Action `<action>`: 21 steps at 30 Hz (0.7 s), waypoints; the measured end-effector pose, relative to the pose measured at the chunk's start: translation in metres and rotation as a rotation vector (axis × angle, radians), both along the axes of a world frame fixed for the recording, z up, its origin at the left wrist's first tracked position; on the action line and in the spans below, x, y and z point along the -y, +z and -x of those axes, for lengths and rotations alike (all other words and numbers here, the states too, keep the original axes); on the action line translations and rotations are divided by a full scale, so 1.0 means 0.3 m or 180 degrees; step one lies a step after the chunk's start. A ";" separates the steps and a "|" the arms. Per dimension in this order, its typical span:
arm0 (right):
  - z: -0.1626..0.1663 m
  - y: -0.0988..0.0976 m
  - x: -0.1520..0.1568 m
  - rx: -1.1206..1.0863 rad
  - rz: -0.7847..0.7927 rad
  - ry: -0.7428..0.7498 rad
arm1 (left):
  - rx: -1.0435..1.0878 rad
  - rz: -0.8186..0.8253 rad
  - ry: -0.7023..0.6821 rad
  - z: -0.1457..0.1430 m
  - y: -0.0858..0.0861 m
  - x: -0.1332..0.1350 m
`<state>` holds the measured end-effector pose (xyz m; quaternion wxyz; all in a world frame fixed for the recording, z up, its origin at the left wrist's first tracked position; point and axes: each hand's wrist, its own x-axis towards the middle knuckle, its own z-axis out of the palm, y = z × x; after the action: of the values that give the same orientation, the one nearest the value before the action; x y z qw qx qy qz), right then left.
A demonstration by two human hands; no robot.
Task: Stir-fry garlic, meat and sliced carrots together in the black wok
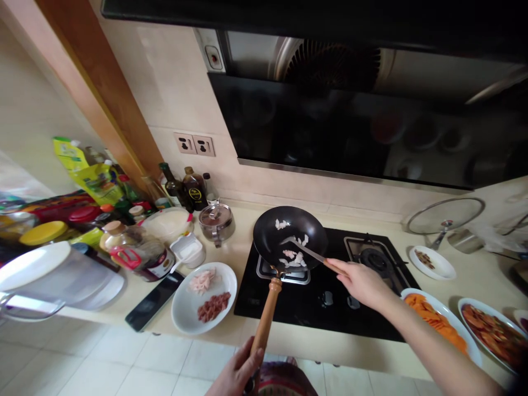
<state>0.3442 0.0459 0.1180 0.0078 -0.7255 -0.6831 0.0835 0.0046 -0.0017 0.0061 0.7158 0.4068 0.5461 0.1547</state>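
Observation:
A black wok (266, 234) sits tilted over the left burner of the hob. My left hand (243, 366) is closed round the end of its wooden handle (267, 316). Pale pieces of fatty meat (295, 261) lie scattered inside, some near the front and a few up the far wall. In my right hand (363, 281) is a spatula (311, 253), gripped by its wooden handle, with the metal blade down among the pieces. Left of the hob, a white plate (187, 316) holds a pale meat pile (202, 280) and a dark red minced one (213, 307).
A phone (154, 301), a salt box (187, 250), a glass pot (216, 223) and several bottles crowd the left. On the right stand a plate of orange slices (435, 319), a small dish (443, 267) and a glass lid (445, 214). The range hood (350, 132) hangs above.

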 end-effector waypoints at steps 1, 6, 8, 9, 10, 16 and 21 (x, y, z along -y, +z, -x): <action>-0.029 0.042 0.043 0.0024 0.0029 0.0061 | 0.0020 0.0032 -0.0003 -0.002 -0.002 0.004; -0.126 0.191 0.184 0.0002 0.0045 0.0217 | 0.0074 -0.0053 -0.0025 -0.007 0.002 0.013; -0.097 0.157 0.145 0.0177 0.0065 0.0094 | 0.0093 -0.0042 -0.0015 -0.006 -0.002 0.012; -0.068 0.123 0.108 0.0269 0.0046 0.0008 | 0.0080 -0.0038 0.0000 -0.005 -0.006 0.010; -0.034 0.081 0.064 0.0323 0.0004 -0.0071 | 0.0063 -0.0053 0.0003 -0.004 -0.010 0.009; 0.101 -0.095 -0.124 0.0056 -0.0341 -0.0288 | -0.0144 -0.0359 0.0095 0.009 -0.023 -0.001; -0.037 0.050 -0.015 -0.0155 -0.0172 0.0195 | -0.0158 -0.0293 0.0061 0.006 -0.025 -0.005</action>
<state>0.3554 0.0503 0.1331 0.0414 -0.7015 -0.7067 0.0829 0.0028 -0.0003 -0.0013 0.6810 0.4378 0.5599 0.1762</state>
